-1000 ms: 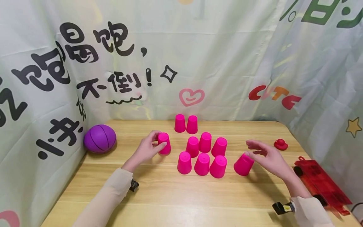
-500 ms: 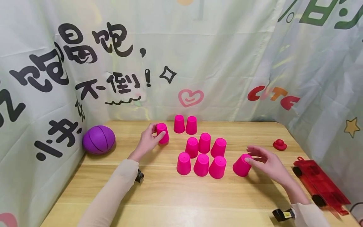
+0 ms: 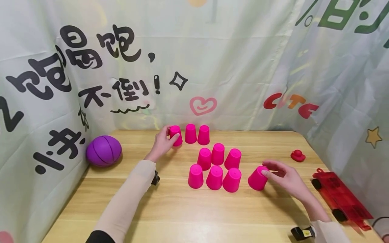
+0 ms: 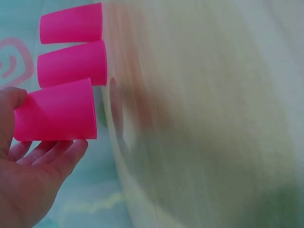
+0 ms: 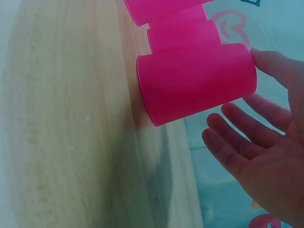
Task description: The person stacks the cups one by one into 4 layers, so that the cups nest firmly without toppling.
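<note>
My left hand [image 3: 162, 143] grips an upside-down pink cup [image 3: 176, 136] between thumb and fingers at the back of the table. In the left wrist view that cup [image 4: 57, 111] is slightly off the wood, in line with two more upside-down pink cups [image 4: 71, 64]. On the right side, the thumb of my right hand [image 3: 287, 177] touches the upper edge of a standing pink cup [image 3: 258, 178]. The right wrist view has the other fingers [image 5: 232, 147] spread loosely beside this cup [image 5: 197, 83]; whether the index finger touches it, I cannot tell.
Several upside-down pink cups [image 3: 215, 178] stand in two rows mid-table. A purple ball [image 3: 104, 151] lies at the left edge. A small red hat-shaped object [image 3: 298, 155] and a red toy car [image 3: 341, 195] are at the right. Printed cloth [image 3: 237, 67] hangs behind the wooden table [image 3: 188, 216].
My left hand has carried its cup away from me to the back, beside the two rear cups. My right hand has come a little lower and closer around its cup, which stays put.
</note>
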`<act>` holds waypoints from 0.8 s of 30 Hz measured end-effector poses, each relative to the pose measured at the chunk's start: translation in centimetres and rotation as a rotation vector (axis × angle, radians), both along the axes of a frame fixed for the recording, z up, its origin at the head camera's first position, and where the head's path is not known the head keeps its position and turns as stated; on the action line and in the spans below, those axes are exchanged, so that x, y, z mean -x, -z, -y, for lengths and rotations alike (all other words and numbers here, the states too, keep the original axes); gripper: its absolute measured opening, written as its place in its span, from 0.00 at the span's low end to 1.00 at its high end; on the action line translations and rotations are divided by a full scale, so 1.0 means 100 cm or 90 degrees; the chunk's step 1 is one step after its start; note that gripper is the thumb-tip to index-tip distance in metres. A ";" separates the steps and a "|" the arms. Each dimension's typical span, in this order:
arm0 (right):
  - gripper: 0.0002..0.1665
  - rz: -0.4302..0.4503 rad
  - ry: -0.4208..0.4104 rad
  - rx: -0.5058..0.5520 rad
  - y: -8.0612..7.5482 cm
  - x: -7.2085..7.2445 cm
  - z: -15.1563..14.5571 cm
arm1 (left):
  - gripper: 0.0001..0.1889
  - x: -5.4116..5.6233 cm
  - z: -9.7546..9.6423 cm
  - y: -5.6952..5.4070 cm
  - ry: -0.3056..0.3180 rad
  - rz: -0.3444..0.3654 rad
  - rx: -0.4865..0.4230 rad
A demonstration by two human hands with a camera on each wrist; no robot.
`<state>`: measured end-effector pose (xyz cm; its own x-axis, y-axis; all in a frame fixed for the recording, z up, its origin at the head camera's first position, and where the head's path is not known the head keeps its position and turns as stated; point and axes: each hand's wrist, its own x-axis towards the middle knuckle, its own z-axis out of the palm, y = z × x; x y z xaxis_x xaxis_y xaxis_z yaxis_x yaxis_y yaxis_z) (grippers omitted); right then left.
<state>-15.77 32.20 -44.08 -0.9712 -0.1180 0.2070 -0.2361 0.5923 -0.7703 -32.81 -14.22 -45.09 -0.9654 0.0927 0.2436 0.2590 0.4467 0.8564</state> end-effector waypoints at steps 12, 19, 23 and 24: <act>0.35 0.051 -0.024 0.011 0.002 -0.006 -0.002 | 0.27 0.015 -0.008 0.003 -0.034 0.003 0.027; 0.38 0.097 -0.016 0.010 0.007 -0.007 -0.003 | 0.28 0.020 -0.011 0.005 -0.039 0.023 0.033; 0.38 0.106 -0.012 0.014 0.011 -0.007 -0.003 | 0.27 0.021 -0.012 0.005 -0.039 0.024 0.033; 0.39 0.107 -0.017 0.017 0.012 -0.007 -0.003 | 0.27 0.021 -0.012 0.005 -0.040 0.025 0.034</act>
<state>-15.05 32.45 -45.30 -0.9891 -0.1403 0.0457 -0.1180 0.5667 -0.8154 -34.95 -12.98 -45.62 -0.9784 0.0437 0.2022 0.1962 0.5060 0.8399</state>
